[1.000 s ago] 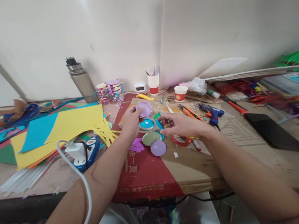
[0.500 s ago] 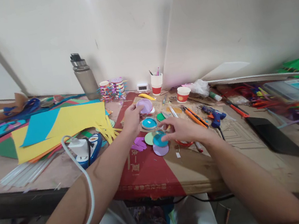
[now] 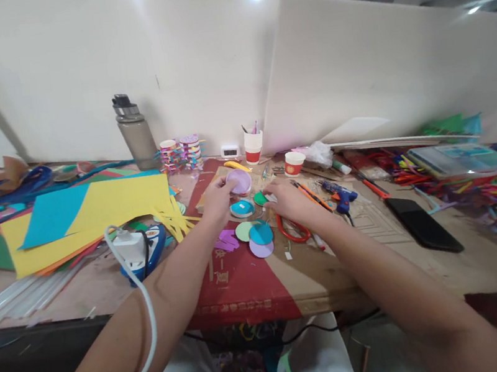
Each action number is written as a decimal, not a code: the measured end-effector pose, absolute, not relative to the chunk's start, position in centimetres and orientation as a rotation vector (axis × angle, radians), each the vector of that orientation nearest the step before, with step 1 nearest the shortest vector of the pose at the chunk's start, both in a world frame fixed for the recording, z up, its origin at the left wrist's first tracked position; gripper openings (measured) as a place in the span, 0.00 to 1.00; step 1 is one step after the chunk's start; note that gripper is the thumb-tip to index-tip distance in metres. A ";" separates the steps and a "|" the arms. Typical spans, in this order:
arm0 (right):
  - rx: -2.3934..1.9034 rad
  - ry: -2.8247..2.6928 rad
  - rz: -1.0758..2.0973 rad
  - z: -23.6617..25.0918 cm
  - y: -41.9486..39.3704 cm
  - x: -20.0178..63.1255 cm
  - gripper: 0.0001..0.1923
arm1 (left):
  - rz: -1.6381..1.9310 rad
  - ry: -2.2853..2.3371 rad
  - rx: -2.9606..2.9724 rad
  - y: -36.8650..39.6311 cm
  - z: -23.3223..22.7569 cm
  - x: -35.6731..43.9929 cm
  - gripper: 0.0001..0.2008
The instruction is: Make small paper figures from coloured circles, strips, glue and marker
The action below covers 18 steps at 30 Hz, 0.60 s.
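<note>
My left hand (image 3: 218,202) is closed on a lilac paper-topped disc (image 3: 239,182), pinching its left edge just above the table. My right hand (image 3: 289,202) reaches over the cardboard, thumb and fingers apart, at the edge of a green paper circle (image 3: 260,198). Whether the fingertips touch that circle is hard to see. Between the hands lies a round piece with a blue top and pale rim (image 3: 242,208). Nearer me, a pale green circle (image 3: 243,231), a blue circle (image 3: 260,234) and a lilac circle (image 3: 262,248) overlap on the cardboard.
Red-handled scissors (image 3: 297,233), a blue glue gun (image 3: 343,196) and a black phone (image 3: 422,224) lie to the right. A paper cup (image 3: 294,164) stands behind. Leftward are coloured sheets (image 3: 123,199), a blue power strip (image 3: 157,247) with a white cable, and a bottle (image 3: 136,138).
My right hand has moved away from the overlapping circles, up to the green circle. The blue circle stays on the pile. My left hand still holds the lilac disc. The view has shifted slightly.
</note>
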State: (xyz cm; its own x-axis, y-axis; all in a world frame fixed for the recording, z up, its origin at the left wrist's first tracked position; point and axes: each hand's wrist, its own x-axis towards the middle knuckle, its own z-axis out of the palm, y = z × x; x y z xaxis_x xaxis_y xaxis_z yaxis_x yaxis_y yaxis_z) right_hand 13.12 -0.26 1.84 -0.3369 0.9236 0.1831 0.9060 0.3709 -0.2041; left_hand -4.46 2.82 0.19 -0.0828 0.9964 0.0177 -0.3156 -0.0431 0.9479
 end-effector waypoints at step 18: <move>-1.701 -2.730 0.190 2.3 4.8 11.6 0.21 | 1.441 1.052 0.957 3.4 -0.4 -4.6 0.05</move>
